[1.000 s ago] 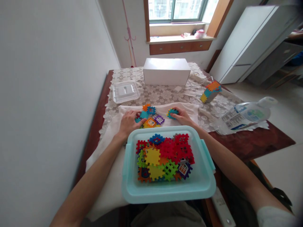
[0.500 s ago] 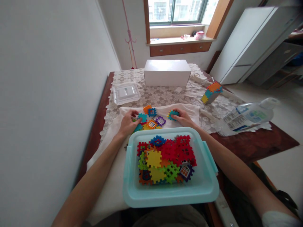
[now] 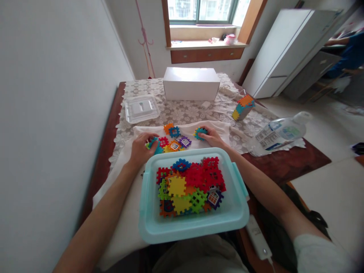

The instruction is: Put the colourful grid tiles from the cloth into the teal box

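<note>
My left hand (image 3: 142,148) is closed at the edge of a small pile, its fingers round a teal interlocking tile (image 3: 153,143), with some green showing at the fingertips. My right hand (image 3: 213,136) pinches a teal and yellow stack of interlocking tiles (image 3: 200,133) above the white cloth. Between the hands lie a purple window tile (image 3: 185,141), an orange window tile (image 3: 174,146), a red tile (image 3: 163,141), a blue frame tile (image 3: 174,131) and an orange tile (image 3: 168,127). Closer to me, a pale teal tub (image 3: 182,233) holds many tiles in red, yellow, green and other colours.
A white box (image 3: 191,86) stands at the back of the table. A clear plastic lid (image 3: 142,109) lies at left. At right are a block of joined tiles (image 3: 243,107) and a large plastic bottle (image 3: 280,132). Another person's blue sleeve (image 3: 351,53) shows far right.
My left fingers have drawn the teal tile left, uncovering the red tile. My right hand still grips its stack. The view has swung slightly right, and another person now shows at far right.
</note>
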Motion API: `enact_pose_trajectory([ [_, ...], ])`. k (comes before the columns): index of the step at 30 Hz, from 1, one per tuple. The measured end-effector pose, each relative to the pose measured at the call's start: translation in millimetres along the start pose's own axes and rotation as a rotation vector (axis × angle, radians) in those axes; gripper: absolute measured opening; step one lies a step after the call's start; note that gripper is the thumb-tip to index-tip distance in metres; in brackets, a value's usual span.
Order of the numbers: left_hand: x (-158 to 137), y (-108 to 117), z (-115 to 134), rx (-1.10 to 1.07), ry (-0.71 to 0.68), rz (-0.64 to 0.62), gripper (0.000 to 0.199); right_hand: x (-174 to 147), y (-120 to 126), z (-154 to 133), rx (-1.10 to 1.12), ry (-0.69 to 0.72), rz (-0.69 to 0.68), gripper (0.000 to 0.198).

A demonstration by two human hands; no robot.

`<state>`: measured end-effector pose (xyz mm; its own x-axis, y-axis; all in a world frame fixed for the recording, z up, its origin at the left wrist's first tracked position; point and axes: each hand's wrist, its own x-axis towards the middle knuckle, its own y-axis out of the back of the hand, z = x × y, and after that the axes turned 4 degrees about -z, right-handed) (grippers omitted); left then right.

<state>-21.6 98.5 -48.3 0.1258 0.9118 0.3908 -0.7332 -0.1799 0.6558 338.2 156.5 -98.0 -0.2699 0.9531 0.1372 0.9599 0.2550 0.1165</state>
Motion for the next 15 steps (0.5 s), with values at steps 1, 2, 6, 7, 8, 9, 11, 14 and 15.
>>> enact_pose_trajectory([
  [1,-3,1,2,0.068,-0.069,-0.028,0.025,0,0,0,0.003,0.002,0.004,0.04],
  [2,-5,1,4,0.12,-0.129,-0.054,0.024,0,1,0,0.011,-0.001,0.006,0.04],
  [6,-14,4,5,0.217,-0.237,-0.159,0.02,2,2,0,0.111,-0.041,0.029,0.042],
  [7,-15,5,3,0.211,-0.234,-0.201,0.02,3,3,1,0.134,-0.05,0.035,0.043],
  [8,-16,6,1,0.193,-0.22,-0.243,0.021,3,3,1,0.147,-0.054,0.037,0.043],
  [9,-17,6,-1,0.169,-0.2,-0.274,0.022,3,3,1,0.147,-0.053,0.033,0.043],
  [11,-17,7,-5,0.105,-0.16,-0.304,0.026,2,3,0,0.114,-0.037,0.016,0.042],
  [14,-17,6,-8,0.033,-0.108,-0.287,0.024,0,3,-5,0.034,-0.006,0.002,0.04],
  [15,-17,6,-8,0.029,-0.096,-0.278,0.022,-1,2,-6,0.015,-0.002,0.003,0.04],
])
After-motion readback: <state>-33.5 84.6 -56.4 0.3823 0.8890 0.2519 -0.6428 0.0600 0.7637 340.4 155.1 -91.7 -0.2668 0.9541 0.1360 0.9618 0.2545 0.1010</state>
